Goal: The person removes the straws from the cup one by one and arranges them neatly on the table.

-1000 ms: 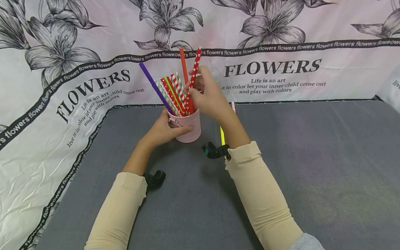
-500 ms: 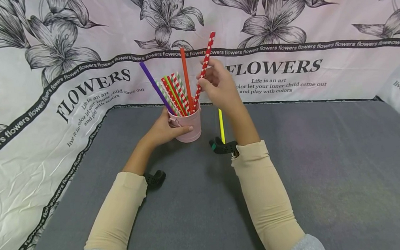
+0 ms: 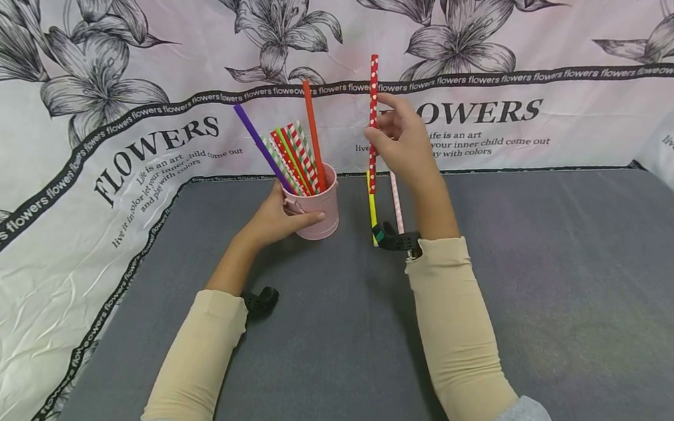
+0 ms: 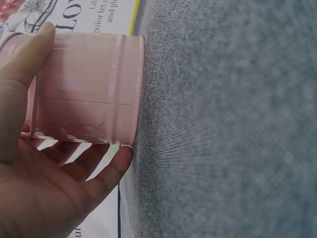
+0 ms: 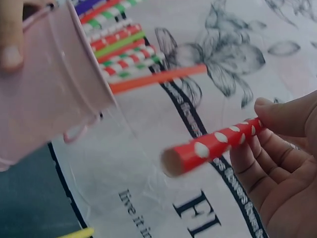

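Note:
My left hand (image 3: 277,217) grips a small pink bucket (image 3: 321,220) that stands on the table, its thumb across the front. In the left wrist view the fingers (image 4: 111,171) curl around the bucket's side. Several straws stand in the bucket, among them a purple straw (image 3: 260,147), an orange straw (image 3: 313,132) and striped ones. To the right of the bucket, my right hand (image 3: 405,137) pinches a red straw with white hearts (image 3: 373,114) between thumb and fingers, held nearly upright. The right wrist view shows this red straw's open lower end, apart from the bucket.
A yellow straw (image 3: 373,214) and a pale pink straw (image 3: 396,202) lie on the dark grey table (image 3: 325,345), partly hidden by the right wrist's black strap (image 3: 396,237). Behind the table hangs a white cloth (image 3: 192,63) printed with flowers and lettering.
The right hand has drawn the red straw up out of the bucket and carried it to the right. My left hand and the bucket have stayed in place.

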{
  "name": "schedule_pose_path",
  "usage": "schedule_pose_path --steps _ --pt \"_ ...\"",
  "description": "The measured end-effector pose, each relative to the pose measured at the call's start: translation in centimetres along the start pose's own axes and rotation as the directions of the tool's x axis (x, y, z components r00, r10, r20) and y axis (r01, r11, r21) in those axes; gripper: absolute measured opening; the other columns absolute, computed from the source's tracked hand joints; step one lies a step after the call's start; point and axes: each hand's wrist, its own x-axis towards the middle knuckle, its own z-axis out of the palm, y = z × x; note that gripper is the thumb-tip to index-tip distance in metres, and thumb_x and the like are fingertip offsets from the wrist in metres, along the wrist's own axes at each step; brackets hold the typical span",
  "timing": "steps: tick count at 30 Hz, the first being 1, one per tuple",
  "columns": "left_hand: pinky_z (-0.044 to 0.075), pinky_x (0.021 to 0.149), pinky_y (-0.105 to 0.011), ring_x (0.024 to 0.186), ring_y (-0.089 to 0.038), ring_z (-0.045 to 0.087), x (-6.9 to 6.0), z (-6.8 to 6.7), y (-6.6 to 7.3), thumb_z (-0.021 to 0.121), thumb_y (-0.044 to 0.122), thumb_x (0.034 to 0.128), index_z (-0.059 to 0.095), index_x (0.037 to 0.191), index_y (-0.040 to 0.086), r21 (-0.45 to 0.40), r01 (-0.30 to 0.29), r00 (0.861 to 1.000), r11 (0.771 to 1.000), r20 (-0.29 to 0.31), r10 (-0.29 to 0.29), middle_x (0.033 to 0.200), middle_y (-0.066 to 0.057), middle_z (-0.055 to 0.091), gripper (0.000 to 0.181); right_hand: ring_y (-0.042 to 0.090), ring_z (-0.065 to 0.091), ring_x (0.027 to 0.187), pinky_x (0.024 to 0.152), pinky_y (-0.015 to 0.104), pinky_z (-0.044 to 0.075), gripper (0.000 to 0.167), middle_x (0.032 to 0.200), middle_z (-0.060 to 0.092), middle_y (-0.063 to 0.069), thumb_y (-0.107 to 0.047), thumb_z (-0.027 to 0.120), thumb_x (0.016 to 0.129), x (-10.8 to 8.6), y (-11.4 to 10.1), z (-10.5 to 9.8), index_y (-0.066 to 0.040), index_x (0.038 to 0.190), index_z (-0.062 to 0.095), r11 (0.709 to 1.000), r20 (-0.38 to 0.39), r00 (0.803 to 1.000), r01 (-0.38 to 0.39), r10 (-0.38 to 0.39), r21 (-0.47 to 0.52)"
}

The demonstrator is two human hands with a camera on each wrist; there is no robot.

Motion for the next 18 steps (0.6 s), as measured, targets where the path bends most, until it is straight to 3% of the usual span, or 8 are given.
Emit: schedule_pose_path --steps 6,12,18 --pt "0.029 0.114 -0.053 0.137 -0.033 0.04 1.5 0.2 -2.9 0.082 0.026 0.0841 0.01 0.157 0.011 -0.008 -0.013 1.0 1.0 -0.02 0.012 0.151 -0.018 0.035 0.104 0.018 0.059 0.083 0.071 0.026 0.047 0.041 0.1 0.064 0.014 -0.005 0.069 0.094 -0.3 1.2 -1.8 -0.005 0.135 0.059 0.994 -0.054 0.994 -0.096 0.094 -0.052" --pt "0.031 0.113 -0.052 0.135 -0.029 0.042 1.5 0.3 -3.3 0.083 0.031 0.0828 0.013 0.157 0.015 -0.002 -0.028 0.999 1.0 -0.031 0.028 0.149 -0.013 0.038 0.103 0.017 0.059 0.087 0.073 0.026 0.048 0.04 0.104 0.064 0.013 -0.01 0.068 0.095 -0.8 2.4 -3.4 -0.005 0.134 0.061 0.963 -0.091 0.968 -0.244 0.235 -0.112" --pt "0.032 0.113 -0.05 0.134 -0.027 0.043 1.7 0.3 -3.4 0.082 0.029 0.0835 0.013 0.157 0.016 -0.014 -0.062 0.998 0.998 -0.032 0.061 0.149 -0.012 0.038 0.102 0.016 0.058 0.083 0.07 0.026 0.048 0.04 0.105 0.063 0.014 -0.01 0.066 0.095 -1.1 3.3 -4.7 -0.004 0.134 0.06 0.92 -0.091 0.939 -0.343 0.332 -0.188"
